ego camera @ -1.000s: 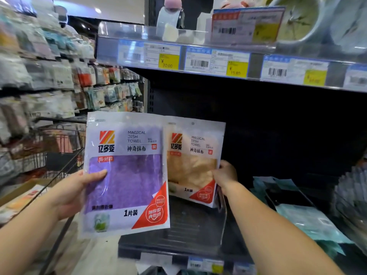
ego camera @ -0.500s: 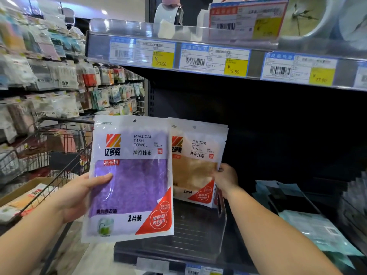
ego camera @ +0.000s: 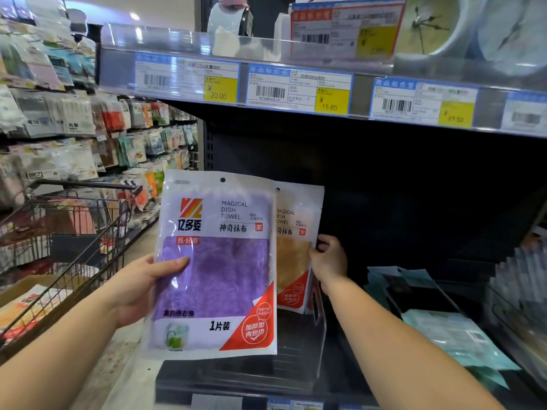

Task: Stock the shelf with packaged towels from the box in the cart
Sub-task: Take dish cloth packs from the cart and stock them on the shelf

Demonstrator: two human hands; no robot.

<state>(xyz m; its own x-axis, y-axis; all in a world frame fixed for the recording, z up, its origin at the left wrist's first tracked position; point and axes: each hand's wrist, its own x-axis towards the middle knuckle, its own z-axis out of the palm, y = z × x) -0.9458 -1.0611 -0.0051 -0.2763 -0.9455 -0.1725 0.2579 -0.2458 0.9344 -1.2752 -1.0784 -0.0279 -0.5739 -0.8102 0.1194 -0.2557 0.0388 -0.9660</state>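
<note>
Our right hand (ego camera: 328,263) has carried the tan packaged dish towel (ego camera: 296,247) deeper toward the dark shelf's (ego camera: 296,377) front left corner, grip pinching its edge. Our left hand (ego camera: 142,288) clasps the purple packaged dish towel (ego camera: 216,261), waiting in front.

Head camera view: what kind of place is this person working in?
Most likely a shop aisle, perhaps household goods. Barcoded price tags line the shelf edge, a wire shopping cart stands at left, and packaged goods hang on racks beyond it.
</note>
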